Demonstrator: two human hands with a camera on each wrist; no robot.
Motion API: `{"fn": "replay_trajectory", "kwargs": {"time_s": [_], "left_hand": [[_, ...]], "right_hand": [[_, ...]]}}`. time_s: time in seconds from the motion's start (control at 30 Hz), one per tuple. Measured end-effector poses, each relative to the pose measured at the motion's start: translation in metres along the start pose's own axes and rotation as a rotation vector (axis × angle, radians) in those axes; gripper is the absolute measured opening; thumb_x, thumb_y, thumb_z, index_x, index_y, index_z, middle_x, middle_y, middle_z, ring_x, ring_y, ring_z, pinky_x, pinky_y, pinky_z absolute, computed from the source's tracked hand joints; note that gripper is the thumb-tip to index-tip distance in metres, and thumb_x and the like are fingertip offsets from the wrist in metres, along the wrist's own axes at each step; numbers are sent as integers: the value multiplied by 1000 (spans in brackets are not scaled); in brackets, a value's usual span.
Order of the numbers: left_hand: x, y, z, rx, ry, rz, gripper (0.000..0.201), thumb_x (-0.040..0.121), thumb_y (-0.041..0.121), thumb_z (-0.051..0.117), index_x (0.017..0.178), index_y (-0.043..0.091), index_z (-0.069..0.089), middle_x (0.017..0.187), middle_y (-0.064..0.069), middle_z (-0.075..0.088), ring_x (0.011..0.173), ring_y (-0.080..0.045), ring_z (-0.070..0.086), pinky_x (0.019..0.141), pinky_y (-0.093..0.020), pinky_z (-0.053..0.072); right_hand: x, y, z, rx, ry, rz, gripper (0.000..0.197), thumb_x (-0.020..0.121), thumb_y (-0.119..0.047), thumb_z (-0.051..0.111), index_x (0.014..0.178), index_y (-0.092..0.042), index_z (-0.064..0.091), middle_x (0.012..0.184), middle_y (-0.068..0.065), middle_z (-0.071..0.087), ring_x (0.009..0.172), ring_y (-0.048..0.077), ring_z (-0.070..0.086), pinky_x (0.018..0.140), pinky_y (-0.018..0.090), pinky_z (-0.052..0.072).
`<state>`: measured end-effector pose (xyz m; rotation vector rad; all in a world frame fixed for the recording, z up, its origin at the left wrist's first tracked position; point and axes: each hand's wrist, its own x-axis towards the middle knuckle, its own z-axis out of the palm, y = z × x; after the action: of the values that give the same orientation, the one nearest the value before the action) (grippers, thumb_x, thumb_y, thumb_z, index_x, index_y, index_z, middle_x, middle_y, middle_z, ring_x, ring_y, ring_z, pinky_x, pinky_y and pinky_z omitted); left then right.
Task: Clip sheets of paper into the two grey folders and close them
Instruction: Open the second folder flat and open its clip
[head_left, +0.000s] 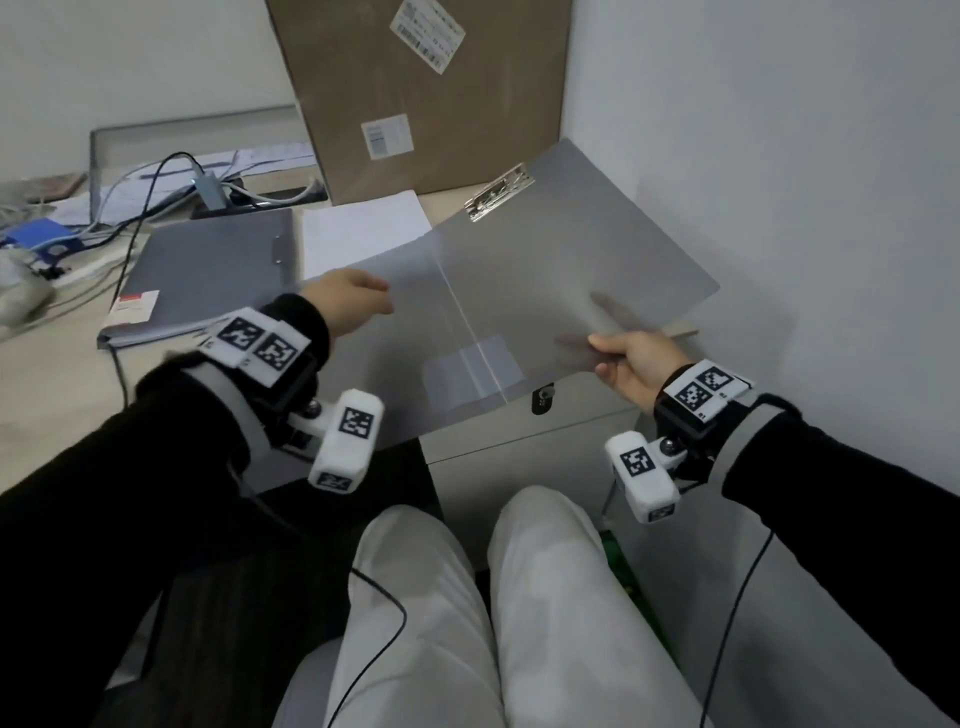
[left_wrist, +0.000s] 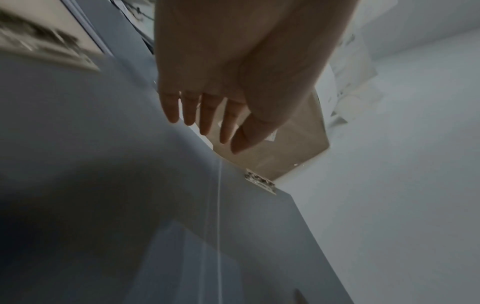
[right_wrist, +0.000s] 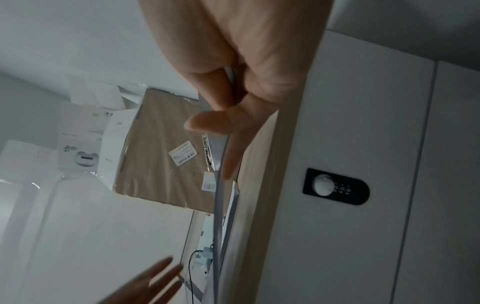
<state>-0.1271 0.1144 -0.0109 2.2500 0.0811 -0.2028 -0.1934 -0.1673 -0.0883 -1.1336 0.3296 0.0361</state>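
A translucent grey folder (head_left: 519, 291) hangs spread open above the desk's front edge, with its metal clip (head_left: 501, 192) at the far edge. My right hand (head_left: 623, 358) pinches its near right corner, thumb on top and fingers underneath; the right wrist view shows this pinch (right_wrist: 228, 98) on the folder's edge (right_wrist: 219, 195). My left hand (head_left: 363, 301) reaches over the left flap with fingers straight (left_wrist: 207, 123); contact with the flap (left_wrist: 130, 185) cannot be told. A second grey folder (head_left: 208, 270) lies closed on the desk at the left. White sheets of paper (head_left: 363, 234) lie behind it.
A tall cardboard box (head_left: 431, 93) leans at the back against the wall. Cables and an adapter (head_left: 208, 187) clutter the far left of the desk. A cabinet with a combination lock (right_wrist: 335, 186) stands under the desk at the right. My knees are below.
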Motion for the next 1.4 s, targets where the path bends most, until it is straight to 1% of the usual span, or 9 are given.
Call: {"fn": "replay_trajectory", "kwargs": {"time_s": [0.1,0.4,0.57,0.7,0.83,1.0,1.17,1.27,1.4], "left_hand": [[2,26,36,55,-94,82,47,86,15,61,132,13,53,139,-9,51,128,-24,47,104,-29,37],[3,54,107,528,-446,157,83,89,43,55,152,27,3,161,-1,-3,148,-23,10,118,-32,12],[4,41,110,602,-522,164,85,87,50,55,151,32,1,161,6,-7,149,-23,8,121,-38,11],[0,30,108,606,-550,175,85,86,50,55,150,34,1,160,8,-8,149,-24,-2,121,-42,5],[-10,20,102,634,-567,209,80,89,48,52,151,33,3,161,8,-7,149,-24,-6,120,-39,0],[-19,12,95,720,-648,243,70,90,51,47,149,38,11,160,12,-2,149,-19,-4,121,-40,1],[-18,12,83,639,-697,227,64,91,46,50,148,32,24,159,12,13,148,-14,13,121,-34,9],[-8,25,78,568,-598,228,59,91,39,52,145,22,35,149,1,40,137,-16,38,117,-29,23],[27,41,75,497,-397,227,51,92,29,54,141,17,44,145,-3,47,134,-19,43,110,-24,27]], "right_hand": [[-3,3,-4,-9,-53,12,56,92,9,41,131,-30,50,73,7,77,60,18,74,34,14,45],[-10,-11,-12,-132,-150,64,44,92,2,50,124,-28,52,96,10,69,58,14,72,44,20,54],[-18,-26,-21,-239,-63,0,35,89,-11,62,123,-17,56,91,-1,74,73,10,73,59,26,58],[-22,-49,-33,-228,203,-152,55,85,-9,64,136,-11,42,97,7,70,80,19,71,73,36,59],[-31,-78,-43,-791,381,-251,74,78,-22,69,142,-19,33,118,6,61,107,21,61,96,37,49],[-36,-89,-18,-1147,130,-210,41,84,-14,65,125,-13,59,126,7,62,114,17,57,95,23,40],[4,-77,26,-1458,-153,-99,46,87,-22,64,131,-14,56,137,5,55,128,17,49,105,22,33],[39,-69,43,-1499,-179,-71,57,85,-24,66,138,-13,48,143,4,49,133,17,45,110,24,29],[78,-62,53,-1574,-140,-66,66,85,-27,66,143,-11,39,150,5,40,138,19,38,109,24,28]]}}
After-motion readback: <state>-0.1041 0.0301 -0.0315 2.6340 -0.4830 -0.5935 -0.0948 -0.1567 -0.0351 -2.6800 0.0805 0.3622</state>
